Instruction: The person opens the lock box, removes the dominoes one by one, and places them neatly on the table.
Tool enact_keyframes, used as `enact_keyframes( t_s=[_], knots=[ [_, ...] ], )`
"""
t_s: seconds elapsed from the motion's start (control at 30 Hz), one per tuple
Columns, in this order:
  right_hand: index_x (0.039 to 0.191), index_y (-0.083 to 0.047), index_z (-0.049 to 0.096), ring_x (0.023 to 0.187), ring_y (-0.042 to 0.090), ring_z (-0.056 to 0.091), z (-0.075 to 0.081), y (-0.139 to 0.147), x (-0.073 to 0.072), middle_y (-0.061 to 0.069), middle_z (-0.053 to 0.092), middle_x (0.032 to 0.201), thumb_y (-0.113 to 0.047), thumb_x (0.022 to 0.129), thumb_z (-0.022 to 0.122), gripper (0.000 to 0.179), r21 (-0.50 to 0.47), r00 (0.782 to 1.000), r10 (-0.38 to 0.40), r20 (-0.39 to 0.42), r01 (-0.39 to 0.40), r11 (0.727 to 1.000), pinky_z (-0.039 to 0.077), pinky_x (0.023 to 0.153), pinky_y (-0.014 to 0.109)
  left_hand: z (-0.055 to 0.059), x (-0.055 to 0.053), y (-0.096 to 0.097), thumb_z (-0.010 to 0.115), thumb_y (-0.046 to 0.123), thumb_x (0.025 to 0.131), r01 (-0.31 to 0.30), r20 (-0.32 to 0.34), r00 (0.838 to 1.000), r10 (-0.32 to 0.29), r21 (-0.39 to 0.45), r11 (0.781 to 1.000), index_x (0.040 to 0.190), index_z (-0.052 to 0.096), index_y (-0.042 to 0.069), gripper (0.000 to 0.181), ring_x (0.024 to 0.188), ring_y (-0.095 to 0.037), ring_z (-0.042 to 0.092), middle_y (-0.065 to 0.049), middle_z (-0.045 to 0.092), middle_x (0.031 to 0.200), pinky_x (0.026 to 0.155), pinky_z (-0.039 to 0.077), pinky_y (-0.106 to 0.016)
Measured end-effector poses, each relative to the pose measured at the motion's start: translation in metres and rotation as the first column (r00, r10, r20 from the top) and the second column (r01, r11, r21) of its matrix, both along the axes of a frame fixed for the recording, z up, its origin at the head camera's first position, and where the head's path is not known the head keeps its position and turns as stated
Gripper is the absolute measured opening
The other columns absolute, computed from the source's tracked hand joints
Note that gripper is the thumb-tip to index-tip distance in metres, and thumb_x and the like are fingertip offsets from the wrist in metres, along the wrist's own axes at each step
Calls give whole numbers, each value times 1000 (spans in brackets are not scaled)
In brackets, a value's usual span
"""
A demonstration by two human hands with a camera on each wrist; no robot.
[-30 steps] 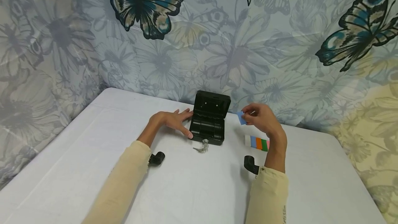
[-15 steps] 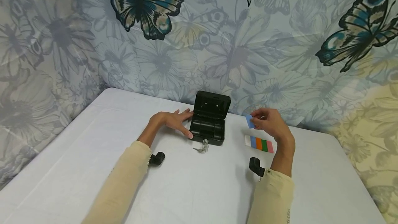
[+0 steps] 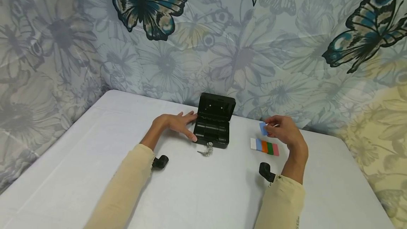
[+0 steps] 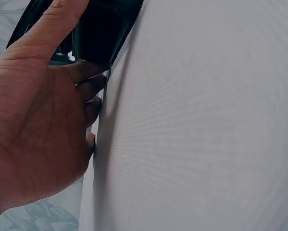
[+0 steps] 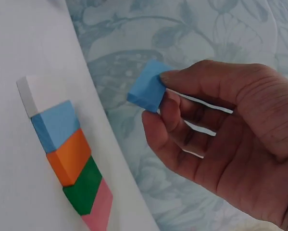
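Observation:
My right hand [image 3: 286, 130] pinches a small blue block [image 5: 148, 86] between thumb and fingertips, held above the table's right side. Below it lies a row of touching blocks: white [image 5: 50, 91], blue [image 5: 59, 125], orange [image 5: 72, 156], green [image 5: 86, 185] and pink [image 5: 100, 207]. A black cash box [image 3: 212, 131] stands with its lid raised. My left hand [image 3: 178, 123] has its fingers spread and touches the box's left side. In the left wrist view its thumb lies over the box edge. A lock with keys [image 3: 208, 149] sits at the box's front.
The white-covered table [image 3: 197, 193] ends at the back against a cloth wall [image 3: 248, 56] printed with flowers and butterflies. Black wrist-camera mounts [image 3: 160, 162] stick out from both sleeves.
The right hand has moved to the right and slightly toward me with the blue block, away from the cash box. All of the block row now shows. The left hand stays in place.

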State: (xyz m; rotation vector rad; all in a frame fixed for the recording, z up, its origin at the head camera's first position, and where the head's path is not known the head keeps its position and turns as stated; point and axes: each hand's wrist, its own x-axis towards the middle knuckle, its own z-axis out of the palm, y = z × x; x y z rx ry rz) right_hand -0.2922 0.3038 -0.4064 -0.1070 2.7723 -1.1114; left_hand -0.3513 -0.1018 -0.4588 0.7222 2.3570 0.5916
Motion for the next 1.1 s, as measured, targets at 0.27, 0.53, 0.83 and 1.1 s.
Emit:
enact_keyframes(
  t_s=[0.27,0.53,0.83,1.1],
  knots=[
    [130,13,62,78,11,70,-8,13,4,14,67,102,-14,100,61,40,53,994,-98,49,96,994,59,73,21,-2,0,-1,77,62,85,4,3,1000,-4,5,1000,170,3,22,120,162,-45,-15,-9,-10,178,131,-3,-65],
    [129,15,62,76,12,67,-15,25,4,18,74,99,-11,98,61,41,112,971,-186,151,170,979,61,69,24,-2,0,-2,78,64,83,-13,8,1000,13,8,1000,170,3,24,121,162,-47,-16,-7,-10,178,129,-3,-70],
    [133,17,58,76,8,64,-15,37,9,8,71,93,-9,97,61,44,70,946,-220,239,209,975,63,69,23,-3,-1,-1,77,65,83,-14,6,1000,14,8,1000,170,3,24,122,162,-46,-15,-7,-10,178,129,-3,-69],
    [134,16,56,80,11,64,-17,47,16,4,70,91,-9,97,60,45,58,902,-291,320,287,956,62,71,25,-2,-1,1,78,63,84,3,0,1000,-3,13,1000,170,3,22,122,163,-43,-15,-9,-10,178,132,-3,-65]
  ],
)
